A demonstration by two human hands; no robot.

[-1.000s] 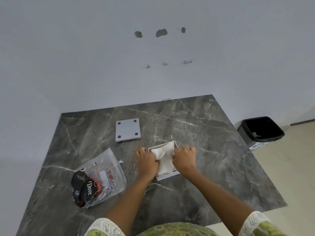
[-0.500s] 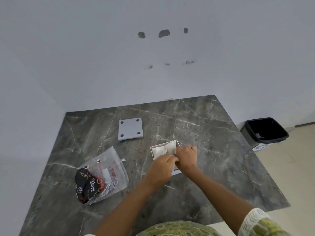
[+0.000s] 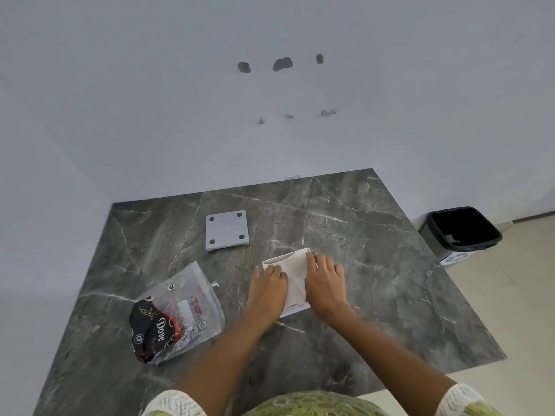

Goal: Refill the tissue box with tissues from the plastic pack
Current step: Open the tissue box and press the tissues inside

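Risks first, from left to right. Clear plastic pack with black and red print, lying slack and apparently emptied near the left edge of the dark grey marble-patterned table, well apart from both hands; light enough to slide off if brushed by a forearm. Further back, flat grey square panel with four dark round pads, probably the box's base plate, resting apart from the box; easy to forget, or to seat crooked if tissue sticks out over the rim. At the centre, white folded stack of tissues sitting in the open white square tissue box, still a little proud of the rim by the look of it, though the far edge is blurred. Uneven pressing could bunch or crease the top sheets, or tip the light box.

Left hand flat and open, fingers spread, palm down on the left part of the stack, gripping nothing. Right hand likewise open and flat, on the right part. Tissues directly beneath and between both palms, touching each. Black-lined waste bin off on the floor at far right, clear of the work.
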